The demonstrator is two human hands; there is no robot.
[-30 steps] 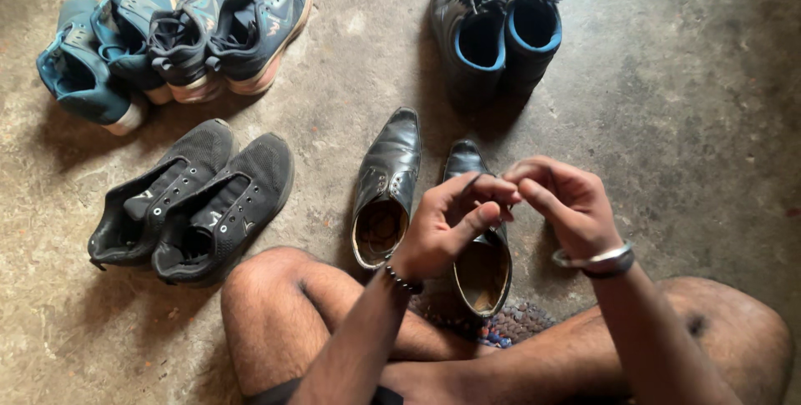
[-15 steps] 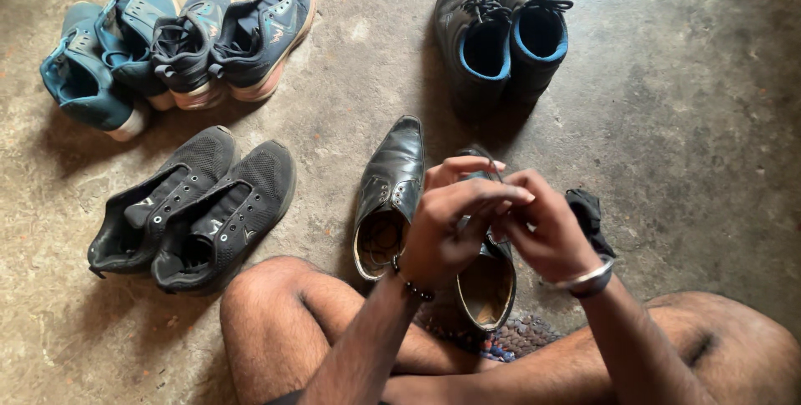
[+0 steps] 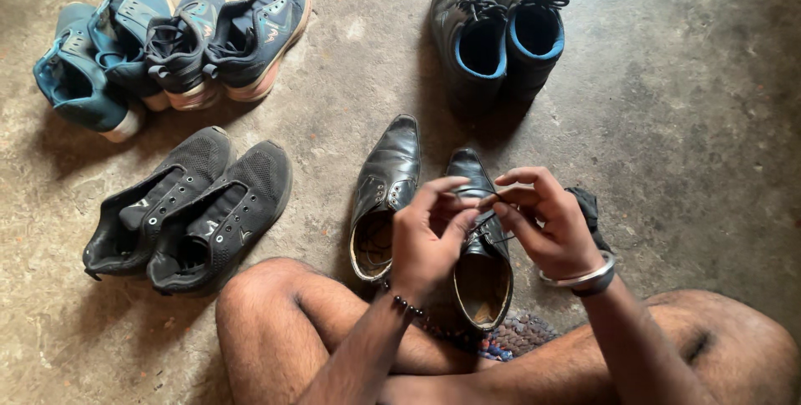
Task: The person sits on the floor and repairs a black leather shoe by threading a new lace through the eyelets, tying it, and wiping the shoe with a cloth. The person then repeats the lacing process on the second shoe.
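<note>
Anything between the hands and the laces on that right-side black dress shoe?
Nothing visible. Both the left hand and right hand are already at the dress shoe, fingers pinching its black lace.

A pair of black, glossy leather dress shoes stands on the concrete floor, toes pointing away. The left shoe (image 3: 385, 192) sits free, its tan insole showing. The right shoe (image 3: 482, 267) lies beside it, its thin black lace (image 3: 492, 226) pulled taut above the tongue.
</note>
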